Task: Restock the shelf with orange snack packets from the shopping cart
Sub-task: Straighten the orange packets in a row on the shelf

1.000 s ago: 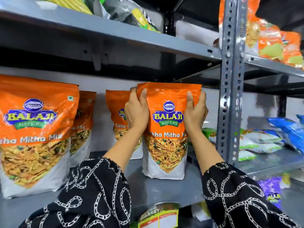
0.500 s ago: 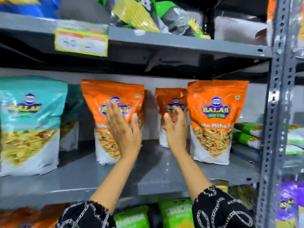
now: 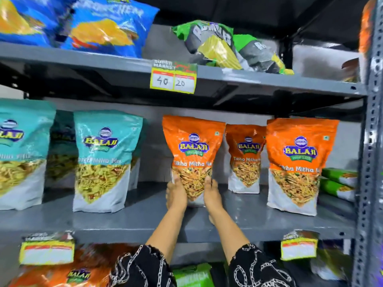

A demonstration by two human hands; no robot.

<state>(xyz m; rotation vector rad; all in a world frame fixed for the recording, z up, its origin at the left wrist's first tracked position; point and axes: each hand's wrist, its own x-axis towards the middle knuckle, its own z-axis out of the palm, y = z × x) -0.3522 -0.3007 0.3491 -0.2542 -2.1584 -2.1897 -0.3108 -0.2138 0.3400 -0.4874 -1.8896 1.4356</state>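
Note:
An orange Balaji snack packet (image 3: 192, 150) stands upright on the grey middle shelf (image 3: 238, 222). My left hand (image 3: 176, 194) grips its lower left side and my right hand (image 3: 212, 194) grips its lower right side. A second orange packet (image 3: 245, 156) stands further back just to its right. A third orange packet (image 3: 298, 162) stands near the shelf's right end, close to the front. The shopping cart is out of view.
Teal Balaji packets (image 3: 105, 158) stand at the left of the same shelf. Blue chip bags (image 3: 107, 25) and a green bag (image 3: 217, 44) lie on the upper shelf, above a price tag (image 3: 173, 78). A perforated metal upright (image 3: 373, 141) bounds the right side. Green packets (image 3: 339, 183) lie flat beside it.
My hands left the right-hand orange packet, moved left and took hold of the bottom of another orange packet. The view shifted left and back, showing the teal packets.

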